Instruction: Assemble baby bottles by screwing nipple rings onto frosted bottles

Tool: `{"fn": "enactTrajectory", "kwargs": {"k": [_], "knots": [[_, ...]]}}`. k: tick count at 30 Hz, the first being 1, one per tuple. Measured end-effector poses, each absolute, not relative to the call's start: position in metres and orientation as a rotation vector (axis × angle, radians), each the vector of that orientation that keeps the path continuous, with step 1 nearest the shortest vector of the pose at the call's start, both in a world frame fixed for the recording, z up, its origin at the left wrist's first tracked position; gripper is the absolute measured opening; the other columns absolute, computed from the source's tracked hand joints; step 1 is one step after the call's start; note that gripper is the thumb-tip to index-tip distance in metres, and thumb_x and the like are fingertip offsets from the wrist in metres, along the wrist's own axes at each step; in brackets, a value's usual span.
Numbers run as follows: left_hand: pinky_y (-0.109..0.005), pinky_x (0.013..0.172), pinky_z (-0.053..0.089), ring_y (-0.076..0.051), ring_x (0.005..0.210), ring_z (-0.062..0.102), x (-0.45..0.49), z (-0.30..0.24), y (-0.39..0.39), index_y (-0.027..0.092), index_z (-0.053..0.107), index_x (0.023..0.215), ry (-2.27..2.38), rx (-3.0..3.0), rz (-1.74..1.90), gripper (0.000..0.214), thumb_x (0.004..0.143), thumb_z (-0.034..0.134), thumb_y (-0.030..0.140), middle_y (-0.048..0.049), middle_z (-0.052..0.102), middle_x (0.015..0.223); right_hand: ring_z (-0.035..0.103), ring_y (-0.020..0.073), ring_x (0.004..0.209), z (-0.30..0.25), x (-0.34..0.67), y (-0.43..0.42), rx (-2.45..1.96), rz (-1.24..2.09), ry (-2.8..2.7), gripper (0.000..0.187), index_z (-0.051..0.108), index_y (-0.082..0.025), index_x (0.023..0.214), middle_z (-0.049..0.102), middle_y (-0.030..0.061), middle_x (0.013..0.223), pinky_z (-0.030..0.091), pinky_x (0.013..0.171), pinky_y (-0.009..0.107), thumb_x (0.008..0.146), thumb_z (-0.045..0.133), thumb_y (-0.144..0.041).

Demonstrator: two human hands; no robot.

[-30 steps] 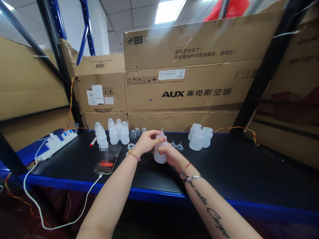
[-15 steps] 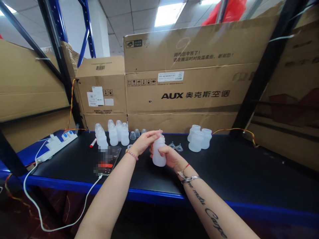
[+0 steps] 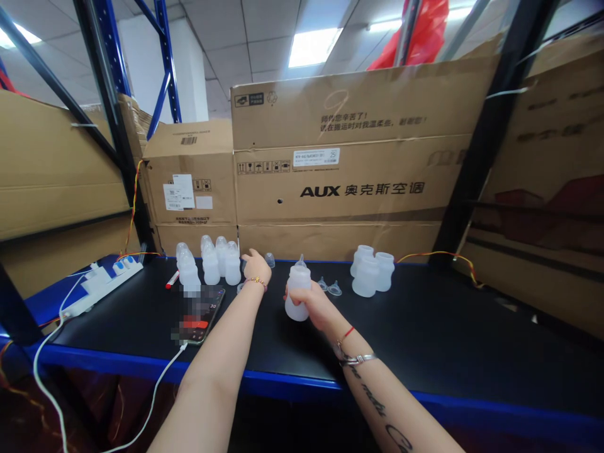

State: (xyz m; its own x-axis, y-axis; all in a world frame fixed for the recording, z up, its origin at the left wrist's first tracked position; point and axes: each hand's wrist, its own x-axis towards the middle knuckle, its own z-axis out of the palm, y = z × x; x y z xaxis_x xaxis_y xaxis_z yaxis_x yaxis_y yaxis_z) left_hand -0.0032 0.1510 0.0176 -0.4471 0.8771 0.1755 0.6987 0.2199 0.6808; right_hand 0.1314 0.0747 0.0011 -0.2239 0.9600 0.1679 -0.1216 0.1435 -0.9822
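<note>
My right hand (image 3: pixel 314 308) is shut on a translucent white baby bottle (image 3: pixel 297 296), whose silicone nipple (image 3: pixel 301 264) points up. My left hand (image 3: pixel 257 267) is apart from that bottle, resting low at the table's back with curled fingers and nothing visible in them. Nearest to it are a small clear dome cap (image 3: pixel 269 259) and a partly hidden collar ring (image 3: pixel 240 287). Several upright bottles (image 3: pixel 219 267) stand left of it. Two small silicone nipples (image 3: pixel 329 287) lie right of the held bottle.
Several wide bottle bodies (image 3: pixel 370 270) stand at the back right of the black table (image 3: pixel 425 327). A charging phone (image 3: pixel 198 314), a red-capped marker (image 3: pixel 172 280) and a white power strip (image 3: pixel 101 289) lie left. Cardboard boxes line the back.
My left hand has let go of the bottle and moved left and back along the table. My right hand still holds the bottle, now lower and upright. The view has tilted slightly.
</note>
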Motion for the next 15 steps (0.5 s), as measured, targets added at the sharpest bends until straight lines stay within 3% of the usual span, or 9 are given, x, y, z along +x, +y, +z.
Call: {"fn": "enactTrajectory", "kwargs": {"k": [9, 15], "knots": [[-0.037, 0.086, 0.048, -0.029, 0.102, 0.066, -0.01, 0.003, 0.158, 0.011, 0.055, 0.118, 2.264, 1.45, 1.058, 0.035, 0.084, 0.048, 0.008, -0.0241, 0.04, 0.137, 0.042, 0.0131, 0.059, 0.0, 0.127, 0.074, -1.025, 1.224, -1.354, 0.013, 0.047, -0.019, 0.054, 0.049, -0.0027, 0.057, 0.032, 0.056, 0.029, 0.043, 0.053, -0.016], [-0.036, 0.09, 0.045, -0.03, 0.111, 0.061, -0.016, 0.016, 0.153, 0.008, 0.056, 0.113, 2.117, 1.486, 1.232, 0.035, 0.08, 0.062, 0.019, -0.0264, 0.056, 0.123, 0.038, 0.011, 0.054, 0.002, 0.124, 0.072, -1.069, 1.185, -1.352, 0.014, 0.046, -0.02, 0.053, 0.045, -0.0047, 0.053, 0.027, 0.051, 0.027, 0.043, 0.054, -0.014]]}}
